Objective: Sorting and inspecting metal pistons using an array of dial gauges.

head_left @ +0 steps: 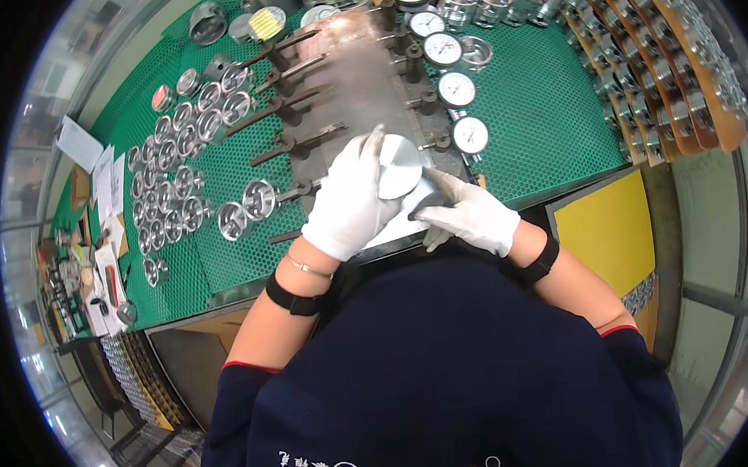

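Observation:
Both my hands wear white gloves and are near the front edge of the bench. A silver metal piston [401, 166] with a flat round top is tilted between them. My left hand [355, 192] wraps round its left side, the thumb side hidden behind the piston. At its lower right, my right hand [470, 214] curls its fingers about the grey skirt, where a dark part shows. Just beyond lies a grey metal plate [363, 99] with dark clamp-like fixtures along both sides. Dial gauges [456, 89] with white faces line its right side.
Rows of similar pistons [167, 154] stand on the green mat [233, 283] at the left, with two [260, 199] nearer the plate. At the right, a rack of brown dividers [670, 74] holds many metal parts. A yellow panel [606, 230] lies below the bench's right edge.

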`<state>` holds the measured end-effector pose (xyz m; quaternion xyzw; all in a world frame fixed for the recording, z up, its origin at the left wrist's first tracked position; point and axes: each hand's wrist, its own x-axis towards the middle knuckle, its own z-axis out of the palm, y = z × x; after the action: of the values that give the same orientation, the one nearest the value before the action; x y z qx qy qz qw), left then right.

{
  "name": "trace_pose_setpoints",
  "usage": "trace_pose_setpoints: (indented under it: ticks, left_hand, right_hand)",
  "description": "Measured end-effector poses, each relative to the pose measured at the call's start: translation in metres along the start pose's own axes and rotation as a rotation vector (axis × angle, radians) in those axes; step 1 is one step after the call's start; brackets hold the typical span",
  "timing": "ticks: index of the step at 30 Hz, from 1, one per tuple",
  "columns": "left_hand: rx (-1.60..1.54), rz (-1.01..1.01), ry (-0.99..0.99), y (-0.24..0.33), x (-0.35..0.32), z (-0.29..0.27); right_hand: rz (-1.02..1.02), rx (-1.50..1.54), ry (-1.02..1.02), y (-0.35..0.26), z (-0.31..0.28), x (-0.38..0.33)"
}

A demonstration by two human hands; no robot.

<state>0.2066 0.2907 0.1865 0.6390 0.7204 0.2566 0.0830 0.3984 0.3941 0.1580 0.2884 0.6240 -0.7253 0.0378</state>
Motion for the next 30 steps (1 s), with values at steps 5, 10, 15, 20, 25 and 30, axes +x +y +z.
trace_pose_setpoints:
  ticks: [5,10,15,20,25,30]
  left_hand:
    - [-0.110,-0.050,-0.006,-0.012,0.009,0.010]
    - [-0.094,-0.034,0.019,-0.009,0.011,0.006]
    - [-0.098,-0.018,0.026,-0.008,0.013,0.006]
    - [-0.101,-0.023,0.031,-0.010,0.013,0.009]
    - [-0.073,-0.031,0.051,-0.015,0.011,0.015]
    - [-0.068,-0.031,0.060,-0.014,0.011,0.016]
  right_hand:
    - [-0.107,-0.168,0.155,0.011,0.002,0.012]
    - [0.021,0.054,0.092,-0.018,0.007,-0.001]
    - [0.050,0.032,0.081,-0.020,0.004,0.000]
    - [-0.065,-0.136,0.088,-0.010,0.001,0.006]
    - [-0.010,-0.124,0.125,-0.017,0.003,0.001]
    - [-0.126,-0.280,0.191,-0.008,0.003,0.006]
